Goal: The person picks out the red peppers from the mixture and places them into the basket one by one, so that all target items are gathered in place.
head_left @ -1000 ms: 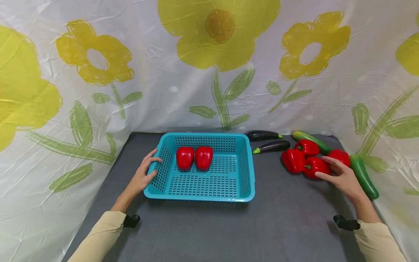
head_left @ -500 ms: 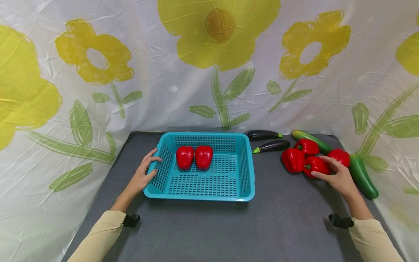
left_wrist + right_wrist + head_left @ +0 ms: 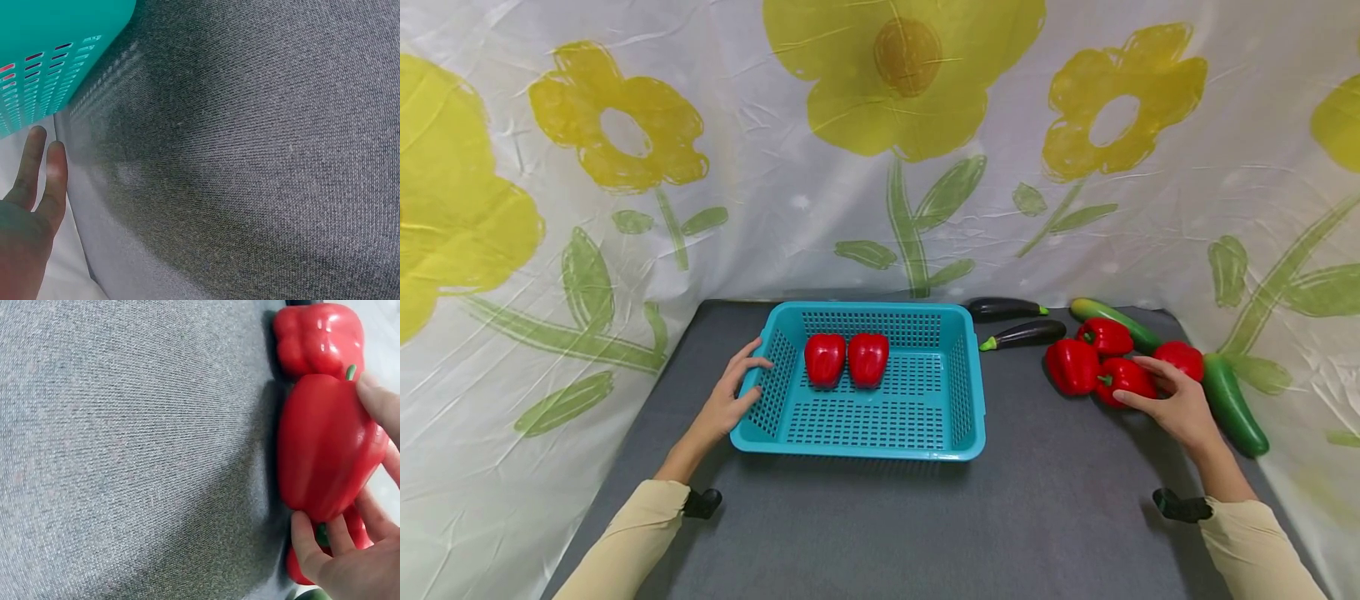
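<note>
A turquoise plastic basket stands on the dark table, with two red bell peppers side by side inside. My left hand rests at its left rim, thumb and a finger reaching over the edge; in the left wrist view two straight fingers lie outside its wall. At the right, my right hand holds a red bell pepper across its length, thumb near the stem and fingertips at the opposite end. Other red bell peppers crowd around that one.
Two dark eggplants lie between the basket and the peppers. A green cucumber-like vegetable lies right of the right hand, and a similar one with a yellowish end lies behind the peppers. A flower-printed cloth surrounds the table.
My right hand has shifted slightly left and its thumb has come further over the front of the bell pepper. The left hand and the basket have stayed in place.
</note>
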Demonstrator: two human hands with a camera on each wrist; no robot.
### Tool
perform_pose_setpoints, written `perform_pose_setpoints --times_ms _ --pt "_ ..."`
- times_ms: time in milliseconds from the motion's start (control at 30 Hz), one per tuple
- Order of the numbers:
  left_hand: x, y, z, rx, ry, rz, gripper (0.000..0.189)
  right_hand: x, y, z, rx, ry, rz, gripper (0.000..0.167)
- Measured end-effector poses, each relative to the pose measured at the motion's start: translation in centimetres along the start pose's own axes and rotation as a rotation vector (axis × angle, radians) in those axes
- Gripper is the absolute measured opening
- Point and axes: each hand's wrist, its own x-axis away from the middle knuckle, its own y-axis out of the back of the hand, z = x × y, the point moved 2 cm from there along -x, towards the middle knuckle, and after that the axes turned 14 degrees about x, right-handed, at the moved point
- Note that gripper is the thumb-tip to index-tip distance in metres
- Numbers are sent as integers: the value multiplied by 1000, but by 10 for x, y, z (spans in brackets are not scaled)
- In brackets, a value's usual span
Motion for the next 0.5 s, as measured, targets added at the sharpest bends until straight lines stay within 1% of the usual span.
perform_pose_setpoints --times_ms 267,500 --pt "-1 1 0 6 -10 0 37 1 4 3 -3 -31 36 70" --pt "0 0 -2 -2 20 -9 38 2 8 8 8 -45 46 71"
